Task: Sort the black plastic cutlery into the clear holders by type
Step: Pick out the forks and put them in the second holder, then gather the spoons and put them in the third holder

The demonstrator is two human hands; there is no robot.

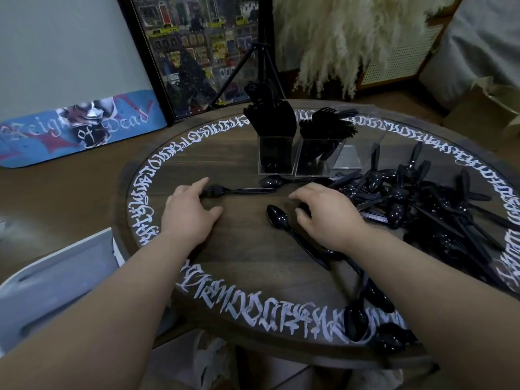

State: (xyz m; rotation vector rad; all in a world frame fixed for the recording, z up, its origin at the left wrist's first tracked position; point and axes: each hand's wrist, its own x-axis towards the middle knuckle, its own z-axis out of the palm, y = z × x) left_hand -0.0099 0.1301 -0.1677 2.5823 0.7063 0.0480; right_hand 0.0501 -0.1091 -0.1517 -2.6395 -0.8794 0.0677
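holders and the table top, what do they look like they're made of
Holders: likely clear hard plastic or acrylic; cutlery handles show through the flat, glossy walls. Table top: looks like dark stained wood, matte, with visible grain and white painted lettering round its edge.

A black fork (239,190) lay flat, its prongs touching the left hand's (189,212) fingertips. A black spoon (284,225) lay just left of the right hand (327,212). A big messy pile of black cutlery (427,204) sat to that hand's right. Beyond both hands stood three clear holders: one (275,156) packed full, one (316,157) with forks, one (349,160) looking empty.
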